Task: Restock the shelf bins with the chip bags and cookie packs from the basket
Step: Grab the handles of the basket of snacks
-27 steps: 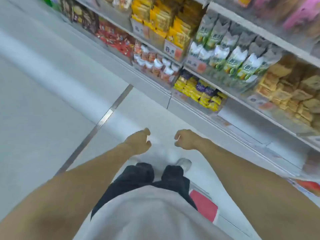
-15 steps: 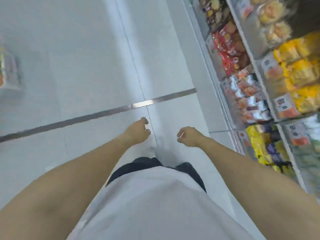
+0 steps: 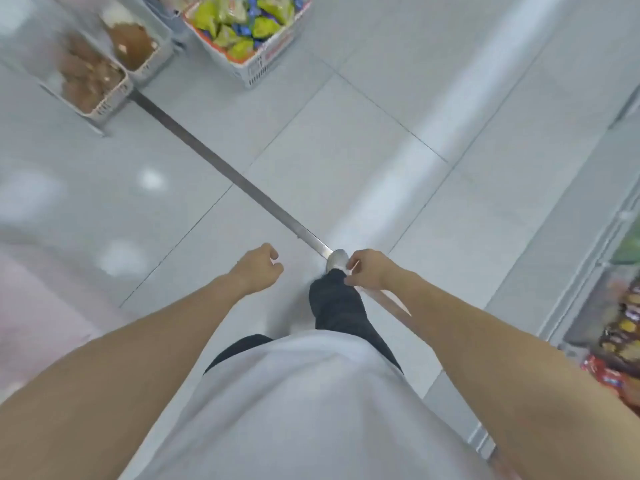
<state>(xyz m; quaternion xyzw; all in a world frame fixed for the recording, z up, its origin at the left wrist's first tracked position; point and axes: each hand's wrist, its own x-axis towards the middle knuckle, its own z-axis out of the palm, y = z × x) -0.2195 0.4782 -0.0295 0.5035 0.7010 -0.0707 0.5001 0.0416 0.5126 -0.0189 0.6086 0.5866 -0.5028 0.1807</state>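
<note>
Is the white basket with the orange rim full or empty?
Full. The white basket on the floor is heaped with green and blue snack bags up to its rim.

Basket (image 3: pixel 258 65) stands right of 2 bins (image 3: pixel 104 98).
</note>
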